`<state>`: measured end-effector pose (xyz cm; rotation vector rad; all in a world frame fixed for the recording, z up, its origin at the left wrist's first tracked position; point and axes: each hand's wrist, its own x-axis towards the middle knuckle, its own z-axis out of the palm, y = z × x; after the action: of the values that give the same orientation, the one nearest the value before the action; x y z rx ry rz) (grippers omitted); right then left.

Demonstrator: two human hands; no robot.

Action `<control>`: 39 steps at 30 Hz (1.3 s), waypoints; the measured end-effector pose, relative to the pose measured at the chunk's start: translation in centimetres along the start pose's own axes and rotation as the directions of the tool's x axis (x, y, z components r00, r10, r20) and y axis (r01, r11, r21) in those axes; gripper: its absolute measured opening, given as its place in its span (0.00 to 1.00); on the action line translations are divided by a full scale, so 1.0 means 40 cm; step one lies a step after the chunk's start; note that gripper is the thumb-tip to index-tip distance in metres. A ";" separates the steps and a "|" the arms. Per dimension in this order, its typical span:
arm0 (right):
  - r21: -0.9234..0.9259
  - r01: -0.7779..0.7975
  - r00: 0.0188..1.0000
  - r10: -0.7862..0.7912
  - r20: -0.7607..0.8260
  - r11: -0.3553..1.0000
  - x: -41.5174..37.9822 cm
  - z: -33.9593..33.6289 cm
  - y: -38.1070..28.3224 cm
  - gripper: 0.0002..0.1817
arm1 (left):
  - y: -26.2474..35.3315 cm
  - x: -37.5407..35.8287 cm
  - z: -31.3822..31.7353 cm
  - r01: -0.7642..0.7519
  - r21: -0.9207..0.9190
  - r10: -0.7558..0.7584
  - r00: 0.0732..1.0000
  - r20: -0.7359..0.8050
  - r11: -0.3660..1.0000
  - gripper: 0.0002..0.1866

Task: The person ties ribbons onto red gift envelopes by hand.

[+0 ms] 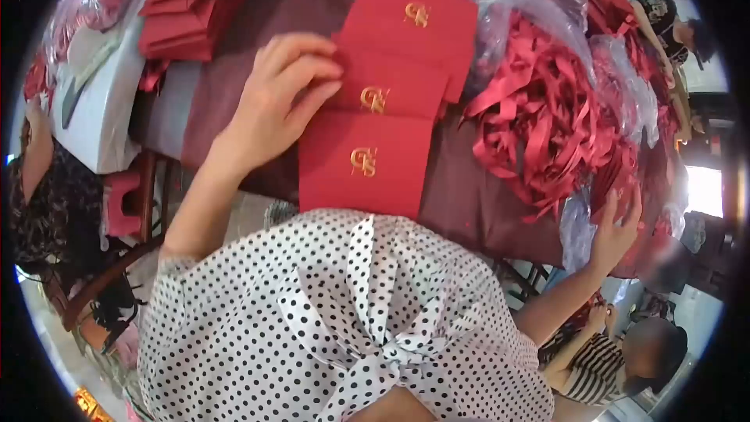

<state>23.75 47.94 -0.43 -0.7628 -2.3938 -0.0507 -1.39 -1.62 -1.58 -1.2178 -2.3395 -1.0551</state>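
My left hand point(273, 101) lies flat, fingers loosely spread, pressing the left edge of the middle one of three red card envelopes with gold monograms point(373, 98), which overlap in a row on the dark maroon bench point(484, 203); those three look finished, I judge; to the right of them my right hand point(617, 230) reaches open-fingered into the heap of loose red ribbon strips point(547, 125), plenty left; a stack of folded red cards point(187, 8) waits to their upper left.
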 end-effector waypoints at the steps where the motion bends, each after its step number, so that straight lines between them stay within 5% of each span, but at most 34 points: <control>1: 0.129 -0.047 0.998 0.041 0.050 0.990 0.007 -0.027 -0.075 0.33 | -0.001 0.019 0.003 -0.025 0.027 0.025 1.000 -0.014 0.999 0.08; 3: 0.573 -0.086 0.993 0.021 0.119 0.815 0.000 -0.034 -0.228 0.27 | 0.003 0.057 0.018 -0.113 0.045 0.115 0.992 -0.044 0.993 0.08; 5: 0.490 0.102 0.953 -0.226 0.201 0.866 -0.036 -0.060 -0.420 0.22 | 0.045 0.073 0.011 -0.101 0.034 0.098 0.991 0.089 0.994 0.11; 6: 0.586 -0.008 0.923 -0.220 0.317 0.810 -0.061 -0.063 -0.496 0.19 | 0.061 0.072 0.009 -0.132 0.057 0.121 0.977 0.174 0.990 0.15; 8: 0.682 0.234 0.831 -0.506 0.230 0.693 -0.088 -0.025 -0.519 0.17 | 0.086 0.045 0.020 -0.100 0.057 0.078 0.951 0.298 0.993 0.19; 11: 0.757 -0.069 0.859 -0.348 0.376 0.649 -0.119 0.020 -0.527 0.14 | 0.087 0.000 0.058 -0.056 0.097 0.025 0.956 0.293 0.994 0.22; 16: 0.665 0.023 0.962 -0.199 0.190 0.746 -0.094 0.032 -0.513 0.10 | 0.110 -0.004 0.073 0.110 0.013 -0.109 0.967 0.232 0.994 0.21; 18: 0.681 0.045 0.973 -0.186 0.135 0.731 -0.082 0.010 -0.520 0.08 | 0.120 0.004 0.067 0.069 0.012 -0.070 0.973 0.221 0.998 0.20; 21: 0.724 -0.055 0.940 -0.208 0.269 0.687 -0.085 -0.017 -0.539 0.06 | 0.127 0.006 0.062 0.085 0.005 -0.082 0.943 0.323 0.996 0.19; 24: 0.639 0.463 0.795 -0.607 0.008 0.614 -0.056 0.036 -0.587 0.14 | 0.137 0.028 0.064 0.053 -0.061 -0.033 0.956 0.292 0.997 0.14; 26: 0.648 0.494 0.756 -0.654 0.009 0.580 -0.044 0.086 -0.612 0.14 | 0.134 0.041 0.057 0.069 -0.101 -0.021 0.910 0.414 0.992 0.10; 28: 0.335 0.677 0.643 -0.748 0.164 0.656 -0.024 0.140 -0.618 0.11 | 0.141 0.048 0.061 0.048 -0.120 -0.004 0.939 0.344 0.992 0.07; 33: 0.552 0.566 0.669 -0.732 0.127 0.612 0.012 0.160 -0.589 0.06 | 0.139 0.070 0.034 0.096 -0.139 -0.067 0.977 0.201 0.986 0.04; 35: 0.619 0.522 0.724 -0.688 0.042 0.587 0.023 0.092 -0.597 0.07 | 0.133 0.070 0.028 0.361 -0.304 -0.237 0.896 0.376 0.881 0.04; 39: 0.866 0.189 0.763 -0.624 0.167 0.462 -0.008 -0.034 -0.640 0.06 | 0.105 0.058 0.049 0.537 -0.342 -0.329 0.796 0.508 0.771 0.05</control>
<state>11.01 26.16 4.19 0.3519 -2.5595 1.1102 0.74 2.69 0.35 -1.1497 -2.9182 -1.7670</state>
